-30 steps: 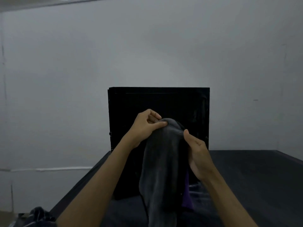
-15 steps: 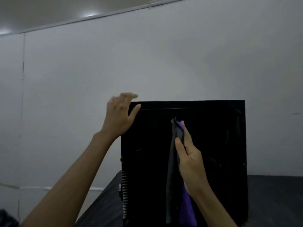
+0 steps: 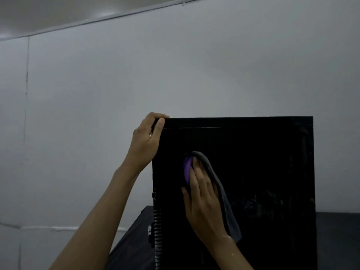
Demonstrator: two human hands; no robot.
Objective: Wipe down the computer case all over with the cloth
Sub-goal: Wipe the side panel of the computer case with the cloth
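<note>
Looking stiff and heavy, the computer case (image 3: 253,172) was gripped at its top corner by the left hand (image 3: 145,145); the limp cloth (image 3: 221,193) was pressed against it by the flat-fingered right hand (image 3: 202,201).

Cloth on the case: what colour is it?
Grey cloth, one side purple; head view.

Computer case (image 3: 263,172): black, glossy, standing upright on a dark table top (image 3: 337,230), broad side panel facing the viewer, vented rear edge at left. Cloth (image 3: 230,223): grey with a purple face, pressed against the panel's upper left, tail hanging down.
</note>
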